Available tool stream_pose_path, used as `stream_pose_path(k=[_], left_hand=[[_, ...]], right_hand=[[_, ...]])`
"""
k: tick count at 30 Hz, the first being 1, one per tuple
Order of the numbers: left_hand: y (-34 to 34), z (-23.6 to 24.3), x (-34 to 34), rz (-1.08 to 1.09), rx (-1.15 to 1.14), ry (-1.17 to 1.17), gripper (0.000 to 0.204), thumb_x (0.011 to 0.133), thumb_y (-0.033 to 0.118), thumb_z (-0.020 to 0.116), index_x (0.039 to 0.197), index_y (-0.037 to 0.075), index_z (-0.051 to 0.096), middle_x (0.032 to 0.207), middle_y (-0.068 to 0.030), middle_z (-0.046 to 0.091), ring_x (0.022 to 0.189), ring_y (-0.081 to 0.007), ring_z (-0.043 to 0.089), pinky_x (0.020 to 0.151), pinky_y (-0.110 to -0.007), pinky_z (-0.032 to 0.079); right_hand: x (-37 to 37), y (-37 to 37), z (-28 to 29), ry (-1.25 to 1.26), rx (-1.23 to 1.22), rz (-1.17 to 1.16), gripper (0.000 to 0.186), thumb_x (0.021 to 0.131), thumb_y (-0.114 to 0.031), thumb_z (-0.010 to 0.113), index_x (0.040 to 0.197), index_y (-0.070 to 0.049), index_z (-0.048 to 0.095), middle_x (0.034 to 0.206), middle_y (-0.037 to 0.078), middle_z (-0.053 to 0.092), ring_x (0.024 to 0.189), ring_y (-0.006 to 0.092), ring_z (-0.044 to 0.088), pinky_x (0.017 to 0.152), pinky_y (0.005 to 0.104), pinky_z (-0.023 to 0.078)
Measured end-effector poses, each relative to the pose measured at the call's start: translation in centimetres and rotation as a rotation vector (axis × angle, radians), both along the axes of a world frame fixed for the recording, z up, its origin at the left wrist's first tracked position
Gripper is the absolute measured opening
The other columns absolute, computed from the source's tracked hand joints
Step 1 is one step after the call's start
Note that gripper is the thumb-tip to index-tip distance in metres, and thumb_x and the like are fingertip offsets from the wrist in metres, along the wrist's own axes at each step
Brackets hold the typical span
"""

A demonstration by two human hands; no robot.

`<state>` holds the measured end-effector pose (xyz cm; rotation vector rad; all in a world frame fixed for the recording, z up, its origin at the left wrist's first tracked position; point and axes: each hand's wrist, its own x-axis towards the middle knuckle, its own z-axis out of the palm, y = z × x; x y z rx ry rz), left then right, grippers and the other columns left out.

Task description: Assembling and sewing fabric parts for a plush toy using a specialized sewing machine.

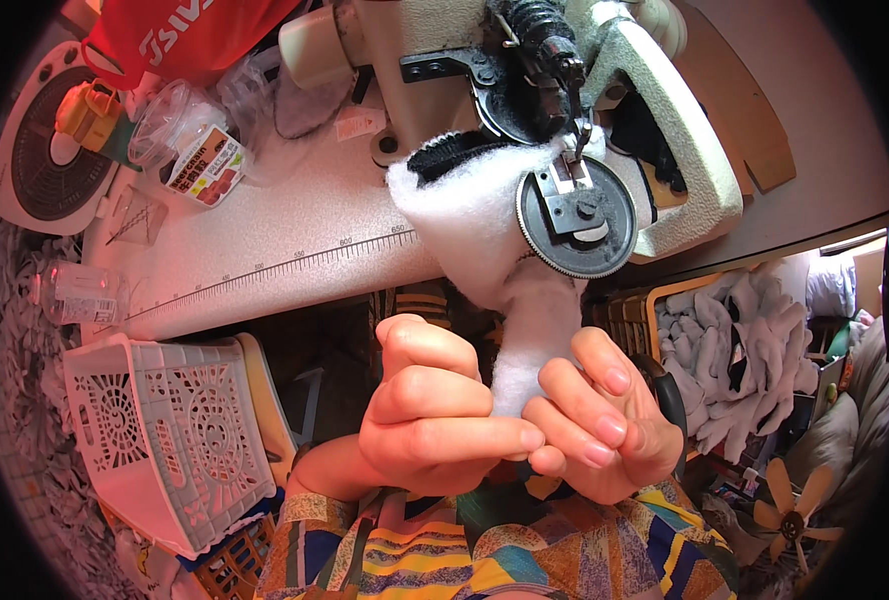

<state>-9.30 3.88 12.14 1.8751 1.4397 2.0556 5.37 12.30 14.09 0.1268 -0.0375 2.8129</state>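
In front of my chest, my left hand (425,420) and my right hand (605,430) meet at the fingertips. The left one is closed, its lowest finger stretched toward the right hand. My right fingers curl inward against it. Anything pinched between them is hidden or too small to make out. Just beyond hangs a white fluffy fabric piece (470,235) with a black lining (455,155) at its upper opening. It lies under the needle of a cream sewing machine (420,30), beside a dark toothed disc (615,250), and drapes down behind my hands.
A white plastic basket (200,440) stands at the left below the table (295,235). A clear tub (165,120), a jar (80,295) and a round fan-like appliance (10,175) sit at far left. White fabric pieces (735,350) fill a crate at right, near a small fan (793,520).
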Motion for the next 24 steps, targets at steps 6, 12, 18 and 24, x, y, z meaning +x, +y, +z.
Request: stream_pose_path(k=[6, 12, 18, 24], left_hand=[[-0.1, -0.2, 0.4, -0.039, -0.010, -0.047, 0.030, 0.064, 0.007, 0.078, 0.092, 0.014, 0.069, 0.080, 0.0044, 0.048, 0.073, -0.0157, 0.045, 0.068, -0.028, 0.034], [0.0, -0.5, 0.7, -0.039, -0.009, -0.041, 0.026, 0.068, 0.007, 0.077, 0.092, 0.013, 0.069, 0.079, 0.0042, 0.049, 0.072, -0.0162, 0.044, 0.067, -0.028, 0.034], [0.5, -0.6, 1.2, -0.122, -0.013, -0.273, 0.014, 0.077, 0.011, 0.074, 0.088, 0.009, 0.067, 0.078, 0.0004, 0.051, 0.072, -0.0168, 0.043, 0.067, -0.029, 0.035], [0.2, 0.0, 1.6, -0.311, -0.071, -0.483, 0.010, 0.083, 0.012, 0.071, 0.087, 0.006, 0.065, 0.080, -0.0017, 0.055, 0.074, -0.0165, 0.043, 0.068, -0.029, 0.035]], right_hand=[[-0.4, -0.3, -0.6, 0.017, 0.117, -0.081, 0.030, 0.086, 0.004, 0.061, 0.098, -0.009, 0.038, 0.087, 0.008, 0.048, 0.081, 0.0186, 0.051, 0.102, 0.0507, 0.045], [-0.8, -0.6, -0.6, 0.040, 0.229, -0.221, 0.031, 0.085, 0.003, 0.064, 0.097, -0.008, 0.039, 0.085, 0.009, 0.049, 0.079, 0.0188, 0.053, 0.097, 0.0489, 0.050], [-0.7, -1.0, -0.2, -0.052, 0.475, -0.494, 0.030, 0.081, 0.007, 0.067, 0.093, -0.007, 0.042, 0.086, 0.011, 0.053, 0.075, 0.0180, 0.055, 0.082, 0.0402, 0.056], [-0.4, -1.8, 0.0, -0.272, 0.799, -0.663, 0.024, 0.080, 0.005, 0.070, 0.095, -0.001, 0.053, 0.086, 0.010, 0.055, 0.072, 0.0160, 0.056, 0.063, 0.0272, 0.048]])
